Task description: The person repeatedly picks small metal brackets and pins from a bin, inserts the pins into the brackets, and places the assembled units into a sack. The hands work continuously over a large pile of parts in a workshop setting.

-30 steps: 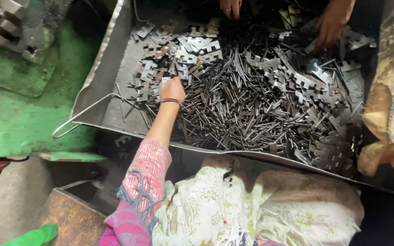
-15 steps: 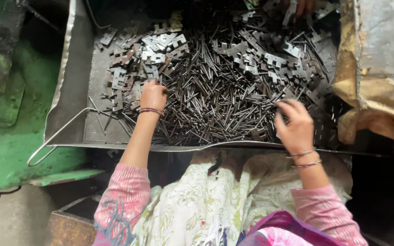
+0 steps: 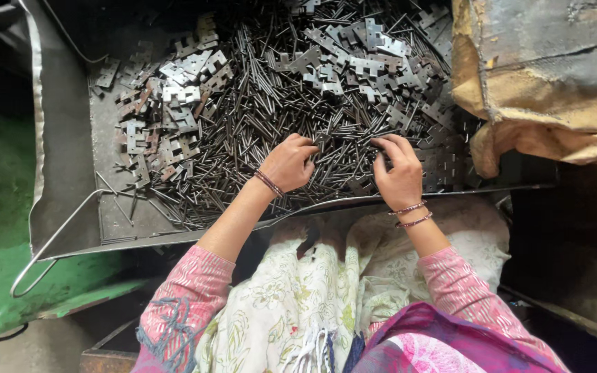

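A worn, tan-brown sack (image 3: 540, 76) slumps at the upper right, beside the metal tray (image 3: 63, 179); no labels, signs or screens show.

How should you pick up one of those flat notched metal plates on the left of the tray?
Probably best from above, pinching a notched metal plate by its two outer edges. The plates lie flat and loosely stacked on the thin rods, so the edges are exposed while the faces give nothing to grip. The left hand is nearer that pile in the tray.
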